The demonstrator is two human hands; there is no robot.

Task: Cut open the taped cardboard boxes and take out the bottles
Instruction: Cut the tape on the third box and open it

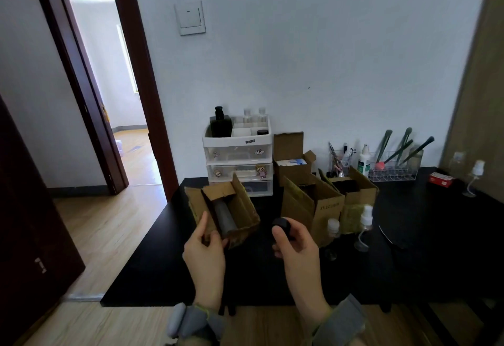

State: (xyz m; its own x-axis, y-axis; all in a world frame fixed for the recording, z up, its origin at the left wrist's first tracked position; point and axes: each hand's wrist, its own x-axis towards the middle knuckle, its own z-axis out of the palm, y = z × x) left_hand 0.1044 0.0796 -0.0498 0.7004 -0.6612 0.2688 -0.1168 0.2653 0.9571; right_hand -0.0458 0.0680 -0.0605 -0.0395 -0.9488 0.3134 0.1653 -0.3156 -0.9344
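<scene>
My left hand holds an opened cardboard box tilted above the black table; a dark grey bottle lies inside it with its end toward me. My right hand grips a small round black cap or jar, held apart from the box. Two more opened boxes stand to the right. A small clear bottle and a clear spray bottle stand in front of them.
A white drawer organiser with bottles on top stands at the wall, beside another open box. A clear rack with brushes, a red packet and a knife-like blade lie at the right. An open doorway is on the left.
</scene>
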